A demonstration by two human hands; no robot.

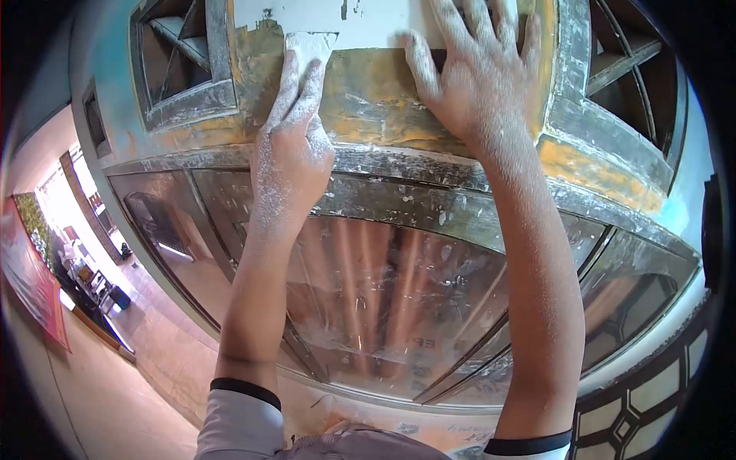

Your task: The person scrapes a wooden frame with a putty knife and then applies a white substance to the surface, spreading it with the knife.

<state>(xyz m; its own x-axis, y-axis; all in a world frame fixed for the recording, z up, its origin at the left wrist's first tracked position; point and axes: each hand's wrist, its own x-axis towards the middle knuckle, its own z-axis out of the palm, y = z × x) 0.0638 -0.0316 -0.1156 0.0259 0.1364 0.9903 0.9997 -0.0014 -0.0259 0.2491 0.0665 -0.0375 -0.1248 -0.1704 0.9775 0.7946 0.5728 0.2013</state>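
Dusted with white powder, my left hand is closed round a putty knife, two fingers stretched along its blade. The handle is hidden in my palm. The blade's dark edge points up and meets the lower part of a white panel. To the right, my right hand holds nothing; its fingers are spread over the panel's right side, and the thumb is a little blurred. Below the white panel, an old wooden surface shows worn yellow and brown paint with white smears.
Openings with crossed wooden bars flank the panel on both sides. Underneath are glazed panes in a worn wooden frame. A patterned grille is at lower right. At left, a bright doorway opens beyond a tiled floor.
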